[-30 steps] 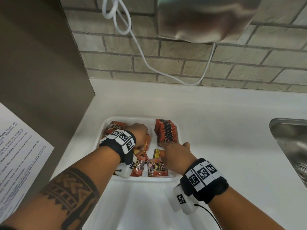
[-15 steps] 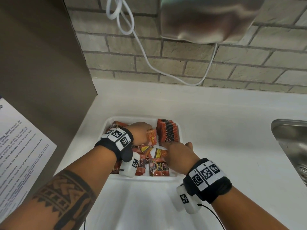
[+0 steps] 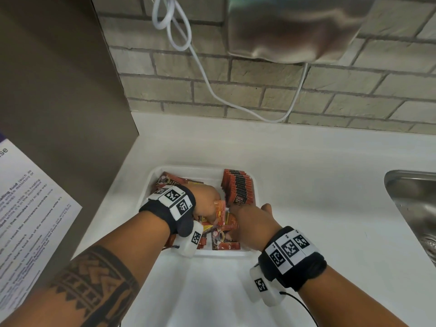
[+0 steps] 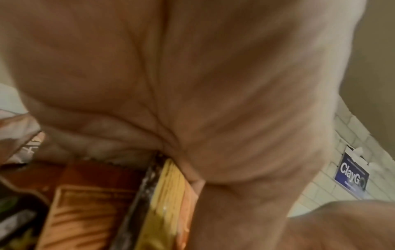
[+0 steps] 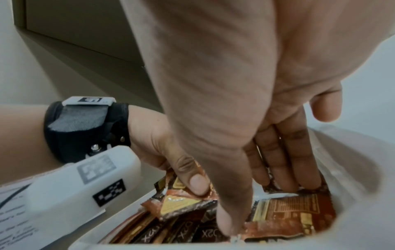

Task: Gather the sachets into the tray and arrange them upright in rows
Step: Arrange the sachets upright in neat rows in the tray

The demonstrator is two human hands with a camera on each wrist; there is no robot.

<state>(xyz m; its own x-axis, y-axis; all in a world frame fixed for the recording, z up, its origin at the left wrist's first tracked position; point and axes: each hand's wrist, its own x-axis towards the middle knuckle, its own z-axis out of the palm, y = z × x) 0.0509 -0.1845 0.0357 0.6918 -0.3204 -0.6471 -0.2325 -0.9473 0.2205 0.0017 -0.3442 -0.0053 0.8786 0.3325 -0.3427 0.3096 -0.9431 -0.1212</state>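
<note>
One upright row (image 3: 238, 187) stands in the tray (image 3: 151, 182) on its right, loose sachets (image 3: 220, 237) remaining beside it, left hand (image 3: 207, 201) pinching one sachet (image 3: 220, 208), right hand (image 3: 252, 220) spread among them.

Both forearms reach forward toward twelve o'clock, each wrist wrapped in a black band. The left hand (image 3: 205, 201) sits at ten o'clock of the right, its thumb and curled fingers (image 5: 192, 179) pinching a small sachet (image 3: 220, 210). The right hand (image 3: 252, 223) points down, its fingers (image 5: 284, 162) straight and close together.
</note>
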